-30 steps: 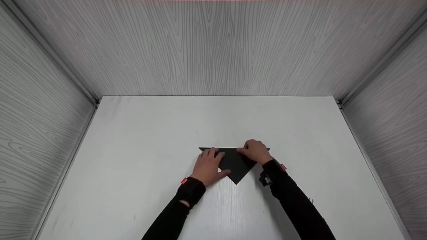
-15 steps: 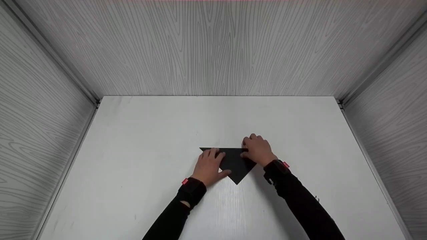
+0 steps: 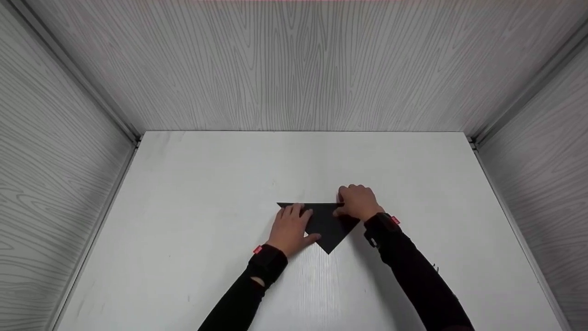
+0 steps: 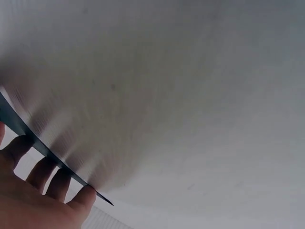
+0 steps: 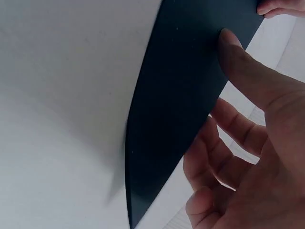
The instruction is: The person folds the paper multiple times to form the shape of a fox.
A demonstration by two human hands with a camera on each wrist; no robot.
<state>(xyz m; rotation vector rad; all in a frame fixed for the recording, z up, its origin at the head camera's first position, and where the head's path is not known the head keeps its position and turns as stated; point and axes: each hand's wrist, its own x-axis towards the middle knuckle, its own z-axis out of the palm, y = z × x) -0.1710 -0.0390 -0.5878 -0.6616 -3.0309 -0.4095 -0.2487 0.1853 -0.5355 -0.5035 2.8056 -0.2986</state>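
Resting on the white table (image 3: 206,184), a thin dark sheet (image 3: 328,230) is seen as a triangle, its long straight edge turned toward the wall (image 3: 298,69) and a sharp point aimed at the near side. It is shown nearly black from above; in the wrist views a deep blue-green is given, smooth and plain, flecked with a few tiny pale specks and touched by a lighter sheen near the narrow right corner. The left corner, likewise slim and sharp, is exposed just beyond the fingers of the left hand (image 3: 289,232). By that hand the left part is pressed, the fingers laid slightly apart along the far edge and the thumb spread away across the lower left side. The right part is held by the right hand (image 3: 359,205): its thumb is set on the upper face, and its other fingers are curled at the far edge, their tips partly hidden. Both wrists are wrapped in black bands (image 3: 268,263), and the arms are covered by black sleeves (image 3: 234,303).
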